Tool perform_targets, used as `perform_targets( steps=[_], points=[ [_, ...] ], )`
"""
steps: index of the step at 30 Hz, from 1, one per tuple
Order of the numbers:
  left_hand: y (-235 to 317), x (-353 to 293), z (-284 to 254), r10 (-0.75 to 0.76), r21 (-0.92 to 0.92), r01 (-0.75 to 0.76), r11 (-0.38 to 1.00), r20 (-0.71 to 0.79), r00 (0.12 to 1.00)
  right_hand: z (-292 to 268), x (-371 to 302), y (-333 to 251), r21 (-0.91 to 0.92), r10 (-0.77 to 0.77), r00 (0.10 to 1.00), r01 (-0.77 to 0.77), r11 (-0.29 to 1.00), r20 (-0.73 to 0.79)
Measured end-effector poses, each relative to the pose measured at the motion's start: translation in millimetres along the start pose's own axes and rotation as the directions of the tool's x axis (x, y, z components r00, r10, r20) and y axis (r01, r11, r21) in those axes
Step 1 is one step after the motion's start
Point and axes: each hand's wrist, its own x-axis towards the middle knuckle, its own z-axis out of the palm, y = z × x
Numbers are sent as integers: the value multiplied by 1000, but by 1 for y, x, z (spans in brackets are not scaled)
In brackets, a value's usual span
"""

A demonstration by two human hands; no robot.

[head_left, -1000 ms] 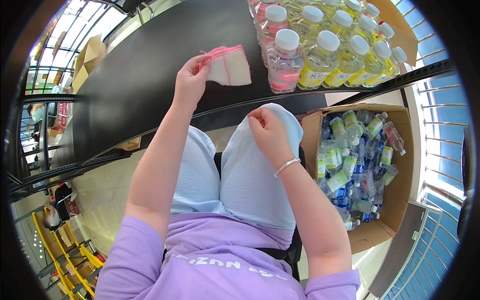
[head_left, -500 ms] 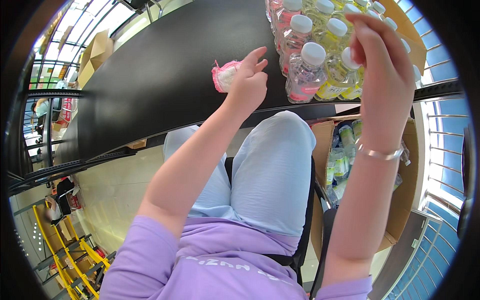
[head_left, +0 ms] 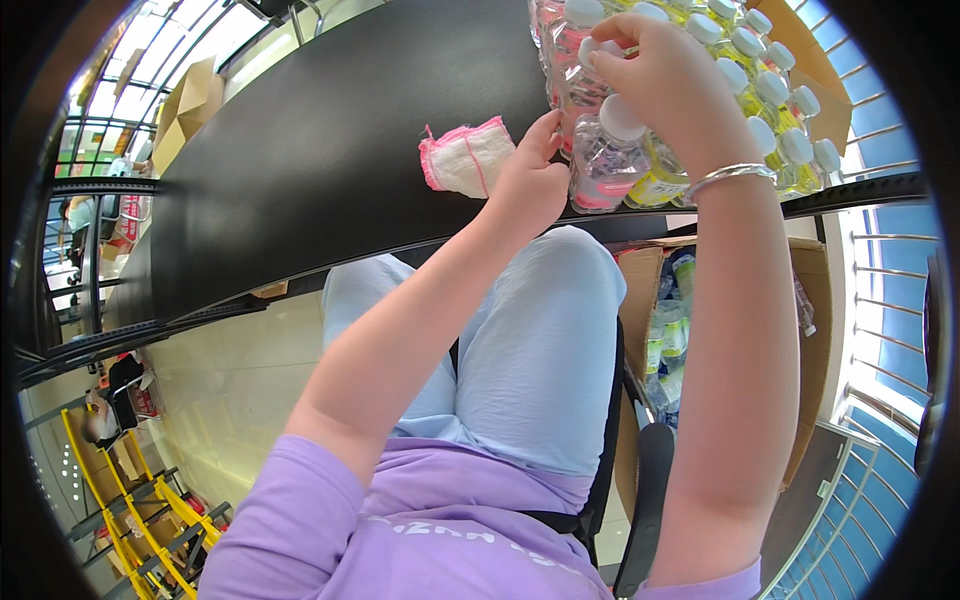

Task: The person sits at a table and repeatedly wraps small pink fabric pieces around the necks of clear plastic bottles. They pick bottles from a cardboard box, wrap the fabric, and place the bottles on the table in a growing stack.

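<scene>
Right hand: we see its thumb and fingers pinched round the smooth, round white cap of a clear bottle; a shiny silver bracelet rings the wrist.
Clear bottle: see-through and glossy, it stands on the bench near the left edge of the packed rows, just behind the front bottle, which has a pink label.
Left hand: we find it open, fingers loosely bent, just left of these 2 bottles; we cannot tell whether its fingertips touch either.
Cloth: soft, white and rumpled, with pink stitching and a frayed edge, it lies beside the left hand.
Yellow-labelled bottles: we see them standing close together to the right, round caps up.
Bench: matt black, smooth, its front edge bowed.
Box: brown cardboard below the bench, holding jumbled plastic bottles, partly hidden by our right forearm.
Trousers: pale blue, lightly creased fabric.
</scene>
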Motion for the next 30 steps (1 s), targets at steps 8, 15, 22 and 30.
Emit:
perform_targets(
  steps=[8, 15, 22, 30],
  points=[
    [-2, 1, 2, -1, -35, 1, 999, -10, 1000, -2, 1, -6, -47, 53, 999, -52, 998, 13],
    [6, -2, 5, -14, -48, 15, 999, 11, 1000, -1, 1, -6, -93, 59, 998, -58, 994, 5],
    [-15, -10, 0, -3, 118, 10, 993, -56, 998, -20, -32, -28, 118, 135, 960, -109, 987, -245],
    [-34, -35, 5, 125, 352, -111, 929, -17, 992, 45, -124, -11, 822, 622, 706, -100, 560, -338]
  ],
)
